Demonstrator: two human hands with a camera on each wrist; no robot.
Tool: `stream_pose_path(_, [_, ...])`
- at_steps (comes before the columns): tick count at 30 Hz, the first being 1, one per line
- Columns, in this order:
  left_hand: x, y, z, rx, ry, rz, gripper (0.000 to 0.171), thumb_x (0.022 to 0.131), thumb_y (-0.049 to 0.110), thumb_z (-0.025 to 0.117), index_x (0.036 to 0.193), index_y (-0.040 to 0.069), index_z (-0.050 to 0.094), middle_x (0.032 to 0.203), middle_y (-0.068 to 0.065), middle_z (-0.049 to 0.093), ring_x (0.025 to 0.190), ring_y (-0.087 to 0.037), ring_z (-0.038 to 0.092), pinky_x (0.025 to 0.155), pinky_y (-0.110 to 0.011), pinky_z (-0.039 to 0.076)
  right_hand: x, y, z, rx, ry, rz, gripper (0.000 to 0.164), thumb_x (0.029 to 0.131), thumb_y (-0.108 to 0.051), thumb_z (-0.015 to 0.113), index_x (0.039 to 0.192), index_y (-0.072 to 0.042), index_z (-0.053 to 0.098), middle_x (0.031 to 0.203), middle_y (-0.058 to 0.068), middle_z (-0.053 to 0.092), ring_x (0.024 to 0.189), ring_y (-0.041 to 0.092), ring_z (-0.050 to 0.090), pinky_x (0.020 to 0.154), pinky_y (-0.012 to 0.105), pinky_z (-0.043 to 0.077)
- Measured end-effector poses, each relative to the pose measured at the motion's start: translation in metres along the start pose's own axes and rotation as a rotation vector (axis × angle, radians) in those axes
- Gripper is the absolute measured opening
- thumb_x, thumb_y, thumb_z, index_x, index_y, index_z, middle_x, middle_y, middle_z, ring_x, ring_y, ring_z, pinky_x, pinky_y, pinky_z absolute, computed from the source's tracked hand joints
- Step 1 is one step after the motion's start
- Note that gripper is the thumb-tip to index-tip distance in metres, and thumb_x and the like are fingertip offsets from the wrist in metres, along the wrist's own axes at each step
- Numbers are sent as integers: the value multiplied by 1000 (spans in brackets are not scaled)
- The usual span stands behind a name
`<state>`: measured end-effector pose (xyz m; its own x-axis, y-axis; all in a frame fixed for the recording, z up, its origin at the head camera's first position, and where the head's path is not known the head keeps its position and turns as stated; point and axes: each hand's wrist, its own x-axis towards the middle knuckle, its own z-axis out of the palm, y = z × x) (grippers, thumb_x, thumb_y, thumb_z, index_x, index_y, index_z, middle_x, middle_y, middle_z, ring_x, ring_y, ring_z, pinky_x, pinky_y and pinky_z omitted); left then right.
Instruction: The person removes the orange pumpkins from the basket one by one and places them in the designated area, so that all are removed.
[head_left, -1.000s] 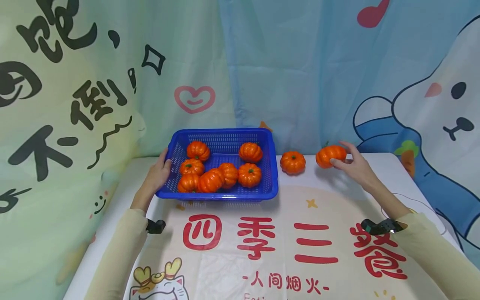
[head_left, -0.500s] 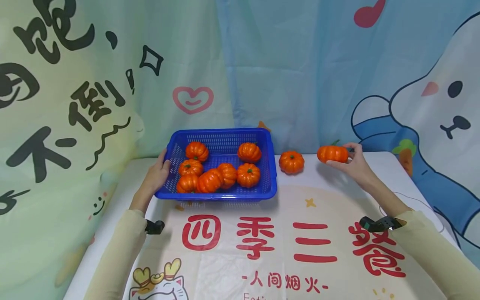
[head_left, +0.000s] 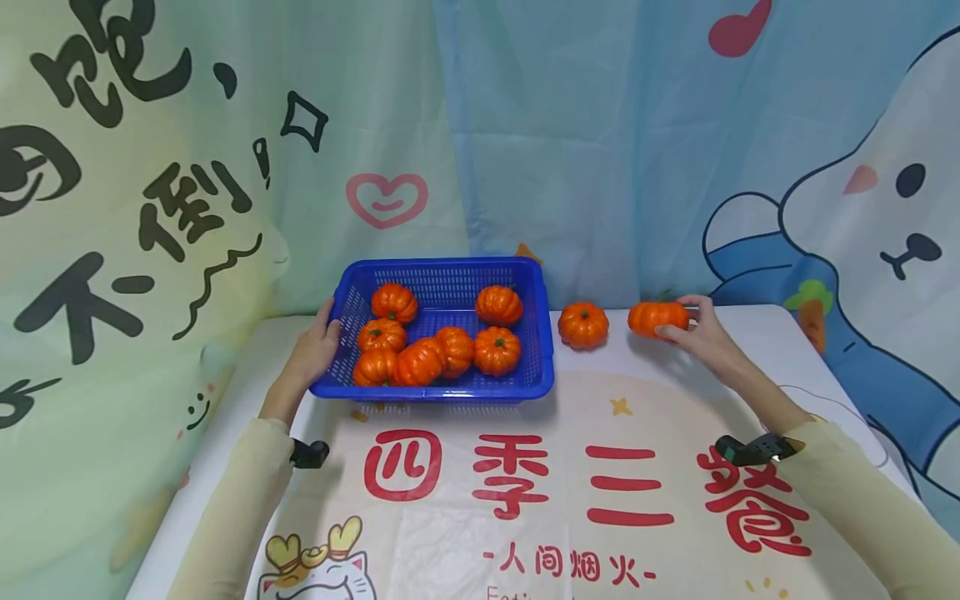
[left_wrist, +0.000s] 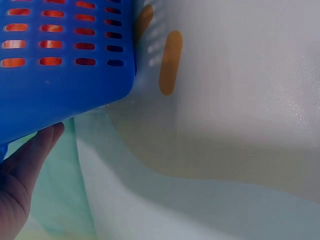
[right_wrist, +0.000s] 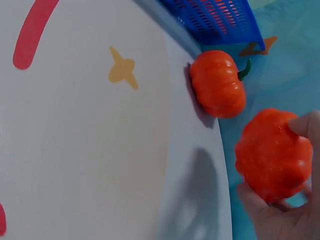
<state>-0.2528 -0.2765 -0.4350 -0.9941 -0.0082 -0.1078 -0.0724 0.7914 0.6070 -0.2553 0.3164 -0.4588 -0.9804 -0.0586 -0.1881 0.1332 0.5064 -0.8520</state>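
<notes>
My right hand (head_left: 701,333) pinches a small orange toy pumpkin (head_left: 656,319) between thumb and fingers at the table's back right. In the right wrist view this pumpkin (right_wrist: 272,155) hangs over the table edge, its shadow falling on the white top. Left of it sits another pumpkin (head_left: 582,325) with a green stem, between the held one and the basket. My left hand (head_left: 315,346) lies along the left side of a blue plastic basket (head_left: 435,392). The left wrist view shows its fingers (left_wrist: 42,145) fairly straight against the basket's edge. Several pumpkins (head_left: 420,361) lie inside the basket.
A printed cloth (head_left: 555,467) with red characters covers the white table (head_left: 757,329). Behind it hangs a cartoon curtain (head_left: 555,150), close to the basket's back. A thin cable (head_left: 840,404) runs along the table's right side.
The right hand has raised the pumpkin slightly and turned it, then brought it a little lower and to the left. The left hand and basket stay in place.
</notes>
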Motion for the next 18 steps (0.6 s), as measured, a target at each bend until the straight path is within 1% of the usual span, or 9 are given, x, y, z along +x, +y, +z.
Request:
stream_pose_path(2, [0,0,0,-1,0,-1,58,105,31,20,157,12,3,153,-32,26,133,-55,37,113,-63,26,2,-2,1,-92,-28,22,85,97,-36,53,152,2,1,154,36,11,133,51,29,107,47,44])
stream_pose_path(4, [0,0,0,-6,1,-4,58,105,31,20,157,12,3,154,-32,26,133,-54,38,113,-63,26,4,-3,4,-166,-52,46,87,96,-37,54,153,5,2,153,37,15,133,51,28,111,62,32])
stream_pose_path(6, [0,0,0,-11,0,-5,58,105,31,21,157,13,3,154,-32,25,134,-54,37,114,-63,26,6,-3,7,-198,-62,63,88,95,-37,55,152,6,4,153,36,17,134,50,28,111,63,30])
stream_pose_path(8, [0,0,0,-9,3,-5,58,105,31,21,157,12,3,154,-32,26,134,-54,37,114,-62,26,8,-3,10,-195,-65,66,87,95,-34,57,152,7,5,153,36,17,135,50,27,112,63,29])
stream_pose_path(13, [-1,-1,1,-9,-2,-5,58,105,31,21,157,12,3,154,-32,26,133,-55,38,113,-63,27,9,-2,15,-167,-65,26,87,92,-26,62,151,7,6,154,35,14,138,50,24,112,63,27])
stream_pose_path(18, [-1,-1,0,-12,-4,4,58,105,31,20,157,12,2,154,-32,26,132,-55,39,113,-63,27,13,0,15,-169,-54,15,89,91,-23,65,151,5,5,155,34,12,140,51,22,113,63,26])
